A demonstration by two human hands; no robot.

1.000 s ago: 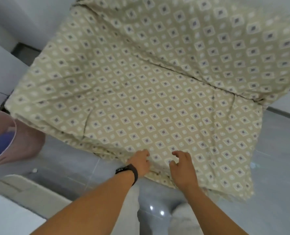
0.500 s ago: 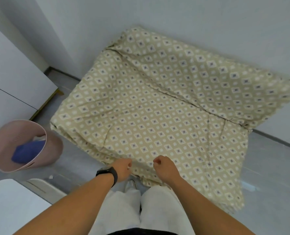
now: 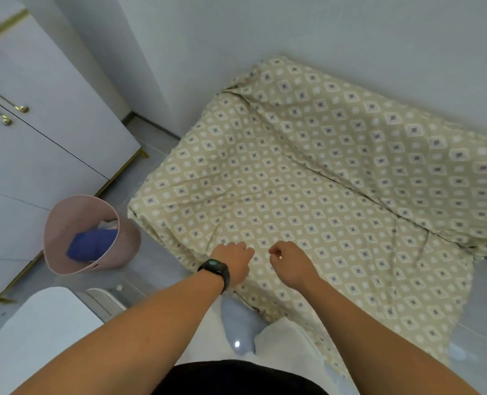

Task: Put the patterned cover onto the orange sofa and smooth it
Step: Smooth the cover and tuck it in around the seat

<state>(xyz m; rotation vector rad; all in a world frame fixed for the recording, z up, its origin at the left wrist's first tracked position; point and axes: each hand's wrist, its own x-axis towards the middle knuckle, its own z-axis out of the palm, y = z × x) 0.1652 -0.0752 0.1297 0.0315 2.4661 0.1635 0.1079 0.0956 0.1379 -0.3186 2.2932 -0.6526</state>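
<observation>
The patterned cover [image 3: 307, 178], beige with small diamond motifs, is spread over the whole sofa, so no orange shows. It drapes over the backrest by the wall and hangs off the front edge toward my legs. My left hand [image 3: 233, 260], with a black watch on its wrist, sits at the seat's front edge with fingers curled into the fabric, and a crease runs up from it. My right hand [image 3: 290, 265] is just beside it, fingers curled over the cover. Whether it holds fabric is hidden.
A pink bin [image 3: 91, 238] holding a blue item stands on the grey floor left of the sofa. White cabinets [image 3: 37, 143] with gold handles line the left wall. A white rounded object [image 3: 37, 332] is at my lower left.
The view has pulled back and up, so more of the room shows. Both hands have moved from the hanging front hem up onto the seat's front edge, and the cover lies flatter.
</observation>
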